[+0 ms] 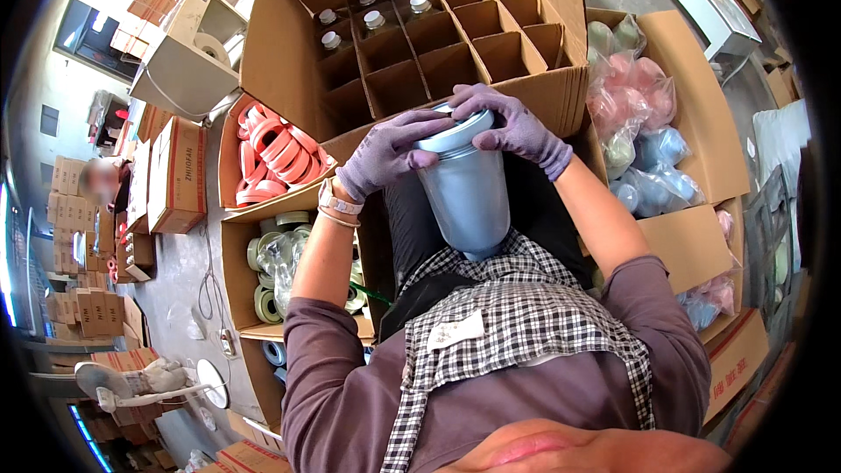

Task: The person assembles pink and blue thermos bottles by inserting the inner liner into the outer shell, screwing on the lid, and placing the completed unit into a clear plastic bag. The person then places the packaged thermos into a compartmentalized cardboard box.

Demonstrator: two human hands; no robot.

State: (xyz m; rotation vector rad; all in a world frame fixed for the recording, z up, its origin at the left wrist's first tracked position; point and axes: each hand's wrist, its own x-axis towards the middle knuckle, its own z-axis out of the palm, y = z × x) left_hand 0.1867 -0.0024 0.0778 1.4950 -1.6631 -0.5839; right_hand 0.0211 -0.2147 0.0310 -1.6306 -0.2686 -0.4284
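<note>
Between my two gloved hands a blue translucent jar [466, 206], tapering at its lower end, is held in front of my lap. Around its top sits a blue ring-shaped lid [451, 137]. My left hand [385, 156], in a purple-grey glove, is closed round the left side of the lid. From the right, my right hand [515, 130] grips the lid's rim with bent fingers. Just beyond my hands stands an open divided carton [547, 92]. Several clear bottles with white caps [420, 5] fill its far compartments, while the nearer ones show no bottles.
Left of the carton lies a box of red-pink rings [279, 153], with a box of pale green rings [267, 302] below it. On the right, an open box holds bagged pink, blue and green pieces [644, 96]. A fan [144, 385] stands at the lower left.
</note>
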